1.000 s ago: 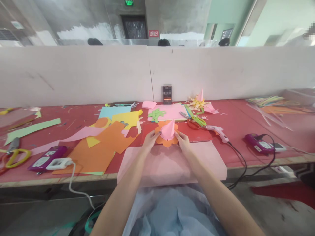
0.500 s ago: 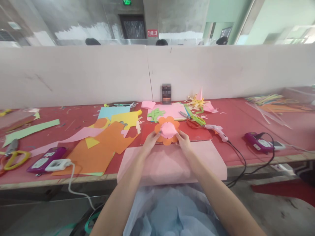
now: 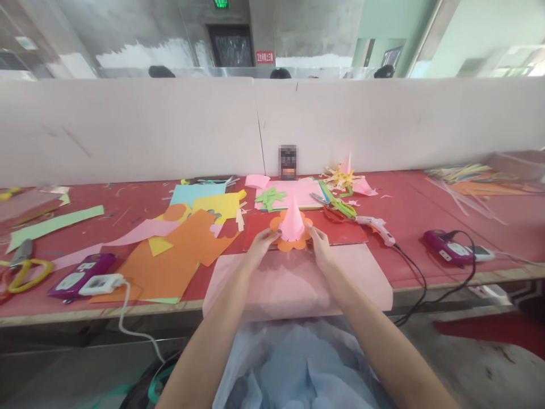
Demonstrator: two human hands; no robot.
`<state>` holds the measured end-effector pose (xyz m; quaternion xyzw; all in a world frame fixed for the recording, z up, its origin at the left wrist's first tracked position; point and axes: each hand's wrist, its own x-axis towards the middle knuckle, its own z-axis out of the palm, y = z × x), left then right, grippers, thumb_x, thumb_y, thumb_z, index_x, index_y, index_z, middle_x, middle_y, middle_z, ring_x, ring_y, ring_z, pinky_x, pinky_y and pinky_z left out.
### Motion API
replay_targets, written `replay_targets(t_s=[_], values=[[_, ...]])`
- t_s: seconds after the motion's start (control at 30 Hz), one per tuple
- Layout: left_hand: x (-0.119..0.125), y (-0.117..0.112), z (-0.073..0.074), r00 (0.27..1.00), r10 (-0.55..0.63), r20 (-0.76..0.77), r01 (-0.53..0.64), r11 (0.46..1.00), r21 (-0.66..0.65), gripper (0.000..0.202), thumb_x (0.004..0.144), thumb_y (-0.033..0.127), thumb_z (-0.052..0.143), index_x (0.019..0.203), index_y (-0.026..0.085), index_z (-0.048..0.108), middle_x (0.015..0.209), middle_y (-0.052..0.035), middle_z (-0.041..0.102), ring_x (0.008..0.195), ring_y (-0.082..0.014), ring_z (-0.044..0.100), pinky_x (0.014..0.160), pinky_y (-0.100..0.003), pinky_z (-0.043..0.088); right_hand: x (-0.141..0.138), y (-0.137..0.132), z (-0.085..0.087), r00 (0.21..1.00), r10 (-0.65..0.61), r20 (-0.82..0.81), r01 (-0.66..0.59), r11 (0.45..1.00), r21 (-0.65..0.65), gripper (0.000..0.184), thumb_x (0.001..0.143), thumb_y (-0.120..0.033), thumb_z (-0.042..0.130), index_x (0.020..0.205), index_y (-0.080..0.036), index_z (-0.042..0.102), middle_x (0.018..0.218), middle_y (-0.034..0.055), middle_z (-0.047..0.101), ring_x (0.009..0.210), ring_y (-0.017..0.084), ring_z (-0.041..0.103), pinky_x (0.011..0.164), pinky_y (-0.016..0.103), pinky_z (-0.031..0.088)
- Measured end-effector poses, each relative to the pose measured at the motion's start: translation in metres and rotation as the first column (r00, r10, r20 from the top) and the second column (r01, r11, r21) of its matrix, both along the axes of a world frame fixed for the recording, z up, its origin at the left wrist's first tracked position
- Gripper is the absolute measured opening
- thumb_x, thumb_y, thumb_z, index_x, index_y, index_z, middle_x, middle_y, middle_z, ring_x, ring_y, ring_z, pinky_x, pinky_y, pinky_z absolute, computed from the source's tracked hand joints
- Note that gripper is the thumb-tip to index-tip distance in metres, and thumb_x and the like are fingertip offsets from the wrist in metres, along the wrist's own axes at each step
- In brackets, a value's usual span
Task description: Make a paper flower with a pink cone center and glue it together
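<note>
Between my two hands is an orange paper flower [image 3: 292, 245] with a pink paper cone [image 3: 293, 222] standing point-up at its centre. My left hand [image 3: 263, 244] pinches the flower's left petals. On the opposite side my right hand [image 3: 319, 241] grips the right petals with thumb and fingers. Underneath lie a red board [image 3: 349, 234] and, closer to me, a pink sheet [image 3: 298, 284] hanging over the table edge. Just right of my right hand are a glue gun [image 3: 378, 227] and scissors with green handles [image 3: 343, 208].
Orange sheets [image 3: 157, 270], yellow paper [image 3: 219, 205] and blue paper [image 3: 198, 193] cover the left side. A purple power bank [image 3: 80, 276] with a white plug sits at the front left, another power bank [image 3: 447, 248] at right. A fringed pink cone [image 3: 346, 165] stands behind, near the white partition [image 3: 170, 130].
The flower has been tilted, so the cone that pointed towards me now points upward. Both hands keep their places at its sides.
</note>
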<state>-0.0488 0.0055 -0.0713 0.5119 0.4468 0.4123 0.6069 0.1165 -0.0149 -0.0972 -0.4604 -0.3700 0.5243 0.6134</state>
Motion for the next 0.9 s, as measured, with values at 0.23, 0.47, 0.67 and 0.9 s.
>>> replay_targets(t_s=[0.23, 0.47, 0.67, 0.9], values=[[0.0, 0.002, -0.004, 0.999, -0.015, -0.038, 0.017, 0.999, 0.039, 0.035, 0.063, 0.047, 0.063, 0.079, 0.016, 0.059, 0.063, 0.0005, 0.058, 0.052, -0.0107, 0.053, 0.049, -0.023, 0.041, -0.001, 0.001, 0.005, 0.999, -0.009, -0.038, 0.004, 0.994, -0.107, 0.038, 0.057, -0.053, 0.064, 0.067, -0.018, 0.054, 0.051, -0.0055, 0.049, 0.037, 0.005, 0.039, 0.035, 0.019, 0.025], [-0.002, 0.009, -0.011, 0.999, 0.043, -0.007, -0.041, 0.987, 0.153, 0.033, 0.068, 0.049, 0.057, 0.072, 0.017, 0.049, 0.05, 0.0082, 0.034, 0.041, -0.0043, 0.033, 0.043, -0.019, 0.025, 0.001, 0.003, 0.004, 0.994, -0.094, -0.057, 0.091, 0.994, -0.058, 0.037, 0.058, -0.052, 0.064, 0.065, -0.018, 0.053, 0.046, -0.0066, 0.044, 0.034, 0.005, 0.037, 0.032, 0.019, 0.019], [-0.005, 0.012, -0.014, 0.988, 0.122, 0.095, -0.136, 0.98, 0.148, 0.028, 0.069, 0.038, 0.059, 0.089, 0.019, 0.053, 0.048, 0.0091, 0.032, 0.041, -0.0046, 0.03, 0.042, -0.019, 0.025, 0.004, 0.004, 0.002, 0.981, -0.155, -0.117, 0.152, 0.988, -0.033, 0.038, 0.058, -0.052, 0.065, 0.059, -0.019, 0.046, 0.043, -0.0072, 0.041, 0.033, 0.006, 0.037, 0.031, 0.02, 0.023], [-0.024, 0.02, -0.007, 0.82, 0.257, 0.512, -0.329, 0.943, 0.054, 0.022, 0.069, 0.025, 0.062, 0.091, 0.021, 0.057, 0.047, 0.0087, 0.03, 0.041, -0.0035, 0.032, 0.043, -0.017, 0.031, 0.007, 0.011, -0.006, 0.942, -0.203, -0.266, 0.207, 0.978, -0.012, 0.034, 0.056, -0.046, 0.068, 0.062, -0.019, 0.049, 0.046, -0.0081, 0.042, 0.032, 0.005, 0.037, 0.031, 0.02, 0.026]])
